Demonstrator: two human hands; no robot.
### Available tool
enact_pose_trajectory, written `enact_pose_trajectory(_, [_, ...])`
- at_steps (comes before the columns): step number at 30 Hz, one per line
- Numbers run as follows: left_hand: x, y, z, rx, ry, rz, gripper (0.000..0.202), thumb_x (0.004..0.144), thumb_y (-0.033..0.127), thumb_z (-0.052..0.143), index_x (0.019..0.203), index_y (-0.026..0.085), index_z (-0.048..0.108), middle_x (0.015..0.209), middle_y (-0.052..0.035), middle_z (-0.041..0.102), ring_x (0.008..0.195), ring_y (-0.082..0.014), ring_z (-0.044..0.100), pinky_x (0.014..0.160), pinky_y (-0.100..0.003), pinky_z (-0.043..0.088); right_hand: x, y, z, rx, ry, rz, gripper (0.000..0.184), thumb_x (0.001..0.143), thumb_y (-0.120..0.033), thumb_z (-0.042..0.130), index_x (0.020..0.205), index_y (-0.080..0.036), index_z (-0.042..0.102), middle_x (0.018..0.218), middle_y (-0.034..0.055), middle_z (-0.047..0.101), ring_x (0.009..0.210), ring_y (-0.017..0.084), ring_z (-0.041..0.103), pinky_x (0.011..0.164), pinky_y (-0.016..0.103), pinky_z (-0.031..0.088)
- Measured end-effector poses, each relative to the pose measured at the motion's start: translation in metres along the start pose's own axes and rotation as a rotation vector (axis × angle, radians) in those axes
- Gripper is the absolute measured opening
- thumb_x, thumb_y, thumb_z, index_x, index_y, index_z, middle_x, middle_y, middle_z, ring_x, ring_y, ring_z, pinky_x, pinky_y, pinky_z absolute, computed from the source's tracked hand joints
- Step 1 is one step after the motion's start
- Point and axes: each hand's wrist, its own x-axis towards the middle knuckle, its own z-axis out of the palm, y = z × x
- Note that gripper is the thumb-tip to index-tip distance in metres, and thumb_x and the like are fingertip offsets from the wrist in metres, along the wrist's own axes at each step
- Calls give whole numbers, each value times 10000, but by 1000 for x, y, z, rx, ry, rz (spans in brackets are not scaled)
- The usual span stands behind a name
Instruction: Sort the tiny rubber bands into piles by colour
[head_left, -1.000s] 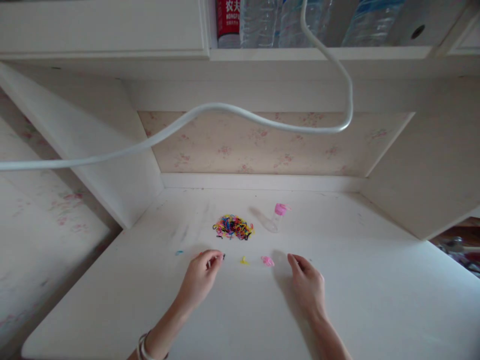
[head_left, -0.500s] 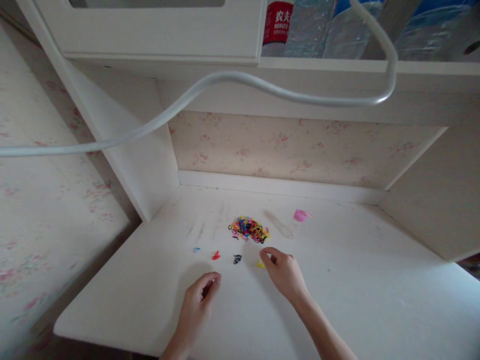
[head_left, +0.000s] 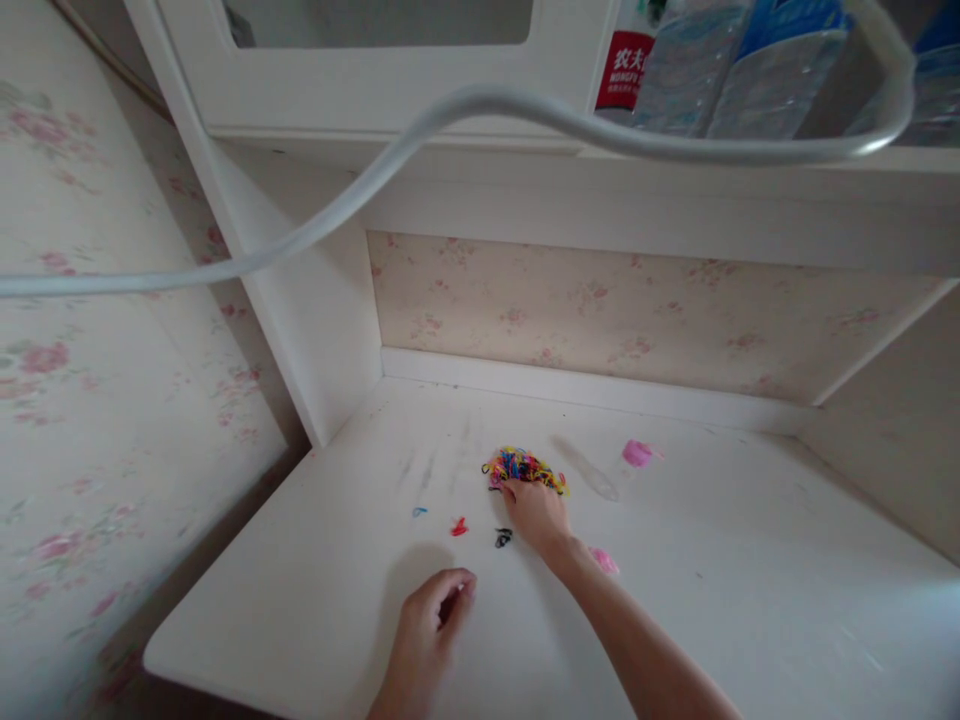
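Note:
A heap of small multicoloured rubber bands (head_left: 525,464) lies on the white desk. My right hand (head_left: 536,510) is at the heap's near edge, fingers bent down and together against the bands; whatever is between the fingertips is hidden. My left hand (head_left: 439,610) hovers nearer me, loosely curled with thumb and fingers close together, and nothing shows in it. Between the hands and the heap's left side lie a blue band (head_left: 420,511), a small red bunch (head_left: 459,526) and a small black bunch (head_left: 503,537). A pink bunch (head_left: 604,560) sits beside my right forearm.
A clear container with a pink lid (head_left: 637,453) lies behind and right of the heap. White desk (head_left: 262,590) surrounds the bands. A thick pale cable (head_left: 495,100) crosses the upper view, in front of a shelf holding water bottles (head_left: 686,70).
My right hand has moved forward and left from beside the yellow bands to the heap, uncovering the pink bunch. The yellow bands are now hidden. My left hand stays curled; the view has shifted.

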Motion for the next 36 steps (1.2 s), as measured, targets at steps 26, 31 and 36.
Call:
enact_pose_trajectory(26, [0, -1, 1, 59, -37, 58, 313, 896, 404, 434, 891, 181, 654, 736, -16, 643, 644, -122, 557, 601, -201, 428, -30, 60, -8, 525, 194, 1, 446, 855, -492, 382, 926, -196, 708, 568, -10, 612, 501, 123, 518, 459, 204, 310])
enact_pose_trajectory(31, [1, -1, 2, 85, -34, 77, 320, 891, 409, 444, 925, 180, 666, 722, -16, 647, 636, -123, 562, 598, -200, 436, -69, 70, -14, 405, 141, -5, 358, 863, -442, 411, 892, -251, 712, 604, -5, 649, 544, 126, 564, 522, 207, 331])
enact_pose_trajectory(36, [0, 0, 3, 119, -16, 110, 321, 894, 409, 443, 942, 191, 674, 740, -23, 669, 650, -129, 590, 613, -198, 455, -84, 71, -7, 247, 43, 23, 309, 874, -373, 403, 879, -306, 704, 701, 7, 696, 619, 146, 621, 560, 213, 342])
